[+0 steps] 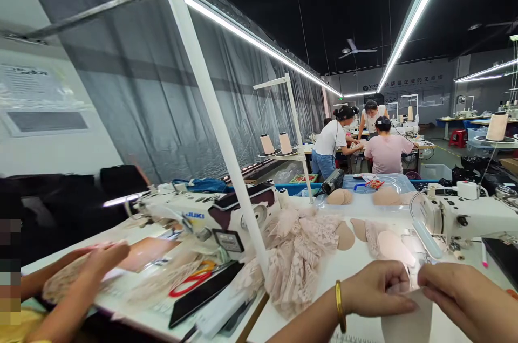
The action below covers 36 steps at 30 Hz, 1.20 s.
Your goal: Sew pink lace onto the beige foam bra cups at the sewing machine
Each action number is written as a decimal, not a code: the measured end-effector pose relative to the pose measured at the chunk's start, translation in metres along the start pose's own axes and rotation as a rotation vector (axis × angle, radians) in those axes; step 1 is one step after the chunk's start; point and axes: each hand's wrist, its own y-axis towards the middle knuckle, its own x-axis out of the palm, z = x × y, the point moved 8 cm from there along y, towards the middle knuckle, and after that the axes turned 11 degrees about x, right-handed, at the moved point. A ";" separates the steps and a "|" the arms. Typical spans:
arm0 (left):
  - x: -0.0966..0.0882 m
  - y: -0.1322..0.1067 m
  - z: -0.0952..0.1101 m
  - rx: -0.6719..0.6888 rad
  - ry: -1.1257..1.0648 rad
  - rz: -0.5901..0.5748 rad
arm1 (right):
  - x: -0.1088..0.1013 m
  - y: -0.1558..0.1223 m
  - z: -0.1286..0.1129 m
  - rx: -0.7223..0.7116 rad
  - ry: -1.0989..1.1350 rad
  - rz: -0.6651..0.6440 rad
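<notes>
Left hand (376, 290) and right hand (465, 295) pinched a pale fabric piece (407, 324), not yet at the sewing machine (465, 219); lace pile (295, 262) untouched.

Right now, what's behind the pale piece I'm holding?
Beige cups lie on the white table behind the pale piece, pinched by the left hand and right hand. The table under it is hidden.

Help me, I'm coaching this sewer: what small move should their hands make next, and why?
Probably slide the pale fabric piece toward the sewing machine: the left hand and right hand both pinch its top edge, short of the machine.
</notes>
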 end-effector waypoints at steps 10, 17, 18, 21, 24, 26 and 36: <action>0.045 -0.001 -0.010 0.374 1.316 -0.188 | 0.082 -0.017 0.067 0.036 0.100 0.222; 0.057 0.049 -0.018 0.435 1.245 -0.357 | 0.084 -0.008 0.104 0.092 0.233 -0.084; 0.056 0.057 -0.024 0.397 1.230 -0.370 | 0.079 -0.005 0.106 0.053 0.220 -0.076; 0.053 0.069 -0.039 0.343 1.190 -0.330 | 0.072 -0.002 0.111 -0.053 0.178 -0.042; 0.054 0.067 -0.044 0.426 1.168 -0.214 | 0.069 -0.007 0.114 -0.089 0.096 0.010; 0.056 0.064 -0.044 0.478 1.142 -0.175 | 0.067 -0.012 0.111 -0.108 0.013 0.018; 0.049 0.060 -0.037 0.458 1.049 -0.125 | 0.065 -0.020 0.101 -0.122 0.028 -0.156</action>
